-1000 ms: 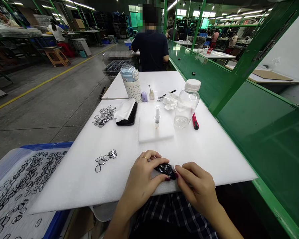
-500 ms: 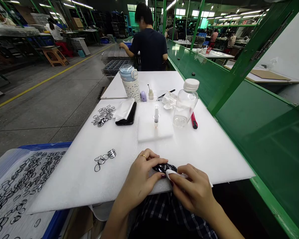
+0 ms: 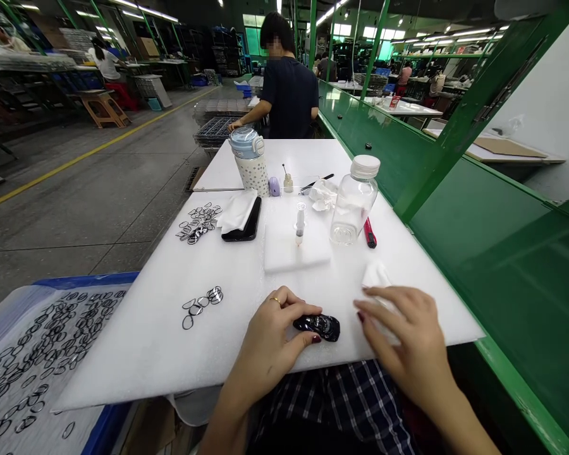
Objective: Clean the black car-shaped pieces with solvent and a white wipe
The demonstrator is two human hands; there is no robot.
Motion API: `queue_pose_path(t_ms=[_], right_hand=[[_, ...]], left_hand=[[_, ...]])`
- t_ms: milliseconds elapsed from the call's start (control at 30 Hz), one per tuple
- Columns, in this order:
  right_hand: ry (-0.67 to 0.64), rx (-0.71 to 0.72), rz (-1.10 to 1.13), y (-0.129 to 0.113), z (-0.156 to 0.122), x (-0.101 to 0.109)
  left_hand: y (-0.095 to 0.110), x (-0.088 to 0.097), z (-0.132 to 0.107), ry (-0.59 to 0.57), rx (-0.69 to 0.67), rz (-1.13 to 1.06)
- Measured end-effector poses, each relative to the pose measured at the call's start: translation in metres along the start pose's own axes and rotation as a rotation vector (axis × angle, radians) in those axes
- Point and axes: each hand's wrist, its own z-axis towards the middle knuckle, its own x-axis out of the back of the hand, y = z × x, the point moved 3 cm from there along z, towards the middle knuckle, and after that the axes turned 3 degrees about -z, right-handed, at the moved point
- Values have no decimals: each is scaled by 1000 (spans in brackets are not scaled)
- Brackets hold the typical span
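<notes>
My left hand [image 3: 275, 332] pinches a small glossy black part [image 3: 318, 326] against the white foam board [image 3: 152, 335] near its front edge. To the right, my right hand [image 3: 403, 335] hovers over the board with its fingers stretched out and apart, holding nothing. A small white wipe [image 3: 374, 275] lies on the board just beyond its fingertips. A few thin oval rings [image 3: 200, 304] lie left of my left hand.
Farther back stand a white foam block [image 3: 296, 248] with a small syringe [image 3: 300, 222], a clear bottle [image 3: 353, 201], a red cutter [image 3: 369, 232], a black phone [image 3: 243, 225], a dotted cup [image 3: 250, 159] and a ring pile [image 3: 198, 221]. A blue tray [image 3: 33, 354] of rings sits left. A green frame [image 3: 455, 208] runs right. A person [image 3: 287, 82] works ahead.
My right hand left the black part, moved right and opened. The white wipe it held now lies on the board. My left hand stays on the part.
</notes>
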Motion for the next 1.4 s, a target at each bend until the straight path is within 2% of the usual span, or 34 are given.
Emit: queue_pose_path(t_ms=[133,267,467,600,700,800,933,1067,1400], right_hand=[[-104,43,167,-29,-14,-15],[-95,32,164,-38,-17,-24],[-133,88,145,-38,-11,-23],[-191,145,258,-34,-14,-19],[-142,86,321,-26,-14,-18],[-104,27,271,-23,-11,-22],[-96,15,189,-27,-9,-30],[-75,18,198,-28,-10,-33],[-163,-34,308,-24,-17,-37]], left_hand=[[-1,-1,0,6,-32,-14],[-2,-2,-1,3,-28,-8],[-4,-3,-1,5,-49,-1],[-4,-2,-1,6,-71,-2],[-2,-2,0,2,-75,-1],[-2,-1,0,-1,-65,-6],[-1,-1,0,-2,-68,-6],[-2,-2,1,-7,-61,8],[-2,-1,-2,-30,-66,17]])
